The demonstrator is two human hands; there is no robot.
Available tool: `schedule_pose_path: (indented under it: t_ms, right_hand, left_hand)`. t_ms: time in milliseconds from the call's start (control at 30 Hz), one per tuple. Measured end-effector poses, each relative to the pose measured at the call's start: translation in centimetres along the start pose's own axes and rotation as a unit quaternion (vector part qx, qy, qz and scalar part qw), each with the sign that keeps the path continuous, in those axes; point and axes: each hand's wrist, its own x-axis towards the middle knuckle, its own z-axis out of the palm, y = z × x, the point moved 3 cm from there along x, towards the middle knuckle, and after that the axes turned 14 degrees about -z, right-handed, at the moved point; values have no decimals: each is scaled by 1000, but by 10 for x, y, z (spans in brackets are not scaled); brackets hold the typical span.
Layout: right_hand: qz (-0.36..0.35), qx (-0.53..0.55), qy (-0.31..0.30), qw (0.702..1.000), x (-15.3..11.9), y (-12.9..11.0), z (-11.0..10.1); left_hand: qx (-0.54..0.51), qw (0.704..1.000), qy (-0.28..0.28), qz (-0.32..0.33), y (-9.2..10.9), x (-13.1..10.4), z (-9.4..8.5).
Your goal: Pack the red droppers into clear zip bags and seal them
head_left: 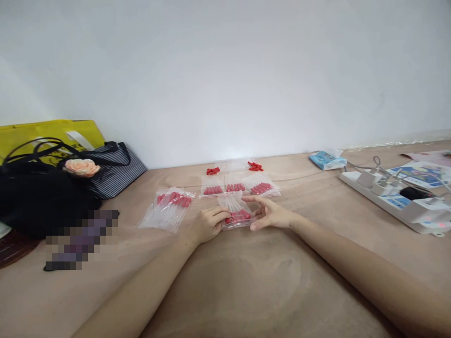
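In front of me on the wooden table lies a clear plastic bag [237, 206] with short red capsule-shaped pieces near its close end. My left hand [212, 222] has its fingers curled against the bag's left edge, gripping it. At the right edge is my right hand [270, 214], thumb and fingers spread apart around the corner, with nothing clearly held. Just behind are more clear bags [235, 180] with red pieces in rows. Two small loose-looking heaps of red pieces, one left [213, 171] and one right [255, 166], sit farther back. Left of my hands rests a fanned stack of filled bags [165, 216].
A white power strip [373, 195] with plugs and cables stands at the right, near a blue packet [326, 160] and printed sheets [419, 174]. At the left are a striped bag [118, 173], a yellow bag [52, 129] and black fabric [45, 202]. A wall [225, 80] bounds the back.
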Motion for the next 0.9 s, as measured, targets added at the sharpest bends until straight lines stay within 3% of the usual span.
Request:
schedule_pose_path:
  t_ms: [100,200,300,500,733,900]
  right_hand:
    - [-118,-165,-16,979,-9,-6,7]
    - [-232,-319,1,919,-15,-10,14]
    - [-313,-409,-2,857,-17,-11,18]
    - [-355,-479,-5,803,-18,-10,20]
    - [-406,-575,0,710,-23,-16,14]
    - [-415,-597,-32,686,-23,-16,10]
  left_hand:
    - [-2,1000,2,-5,-1,-1,1]
    - [1,1000,7,-11,-1,-1,1]
    - [8,1000,14,-8,1,-3,-4]
    - [53,994,47,81,9,-13,-12]
    - [89,988,64,111,11,-15,-16]
    - [101,987,78,96,4,-25,-20]
